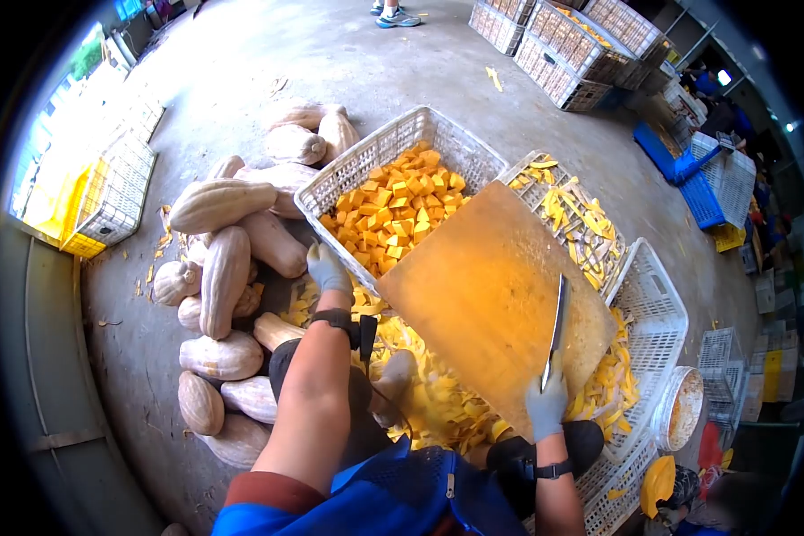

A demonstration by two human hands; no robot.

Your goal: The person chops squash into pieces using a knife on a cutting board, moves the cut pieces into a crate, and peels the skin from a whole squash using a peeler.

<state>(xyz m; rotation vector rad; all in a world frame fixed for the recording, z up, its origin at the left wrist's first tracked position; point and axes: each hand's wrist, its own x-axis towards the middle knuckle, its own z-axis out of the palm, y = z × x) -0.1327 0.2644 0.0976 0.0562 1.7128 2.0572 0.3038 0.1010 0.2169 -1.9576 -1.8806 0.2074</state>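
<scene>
Right hand (547, 402): grasping the knife (557, 323) at the board's (491, 286) edge.
Knife: blade forward of that hand, over the board.
Left hand (329, 270): beside crate (464, 138) and squash (271, 243); cannot tell its grip.
Cubes (397, 204): inside the crate.

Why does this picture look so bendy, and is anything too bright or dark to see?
Head view: a very wide lens, probably, bows the grey panel at left and blackens the corners; glare at upper left partly bleaches the yellow crate; the far right is dim and hard to read; the squash cubes, cutting board and knife in the middle look fairly clear.
</scene>
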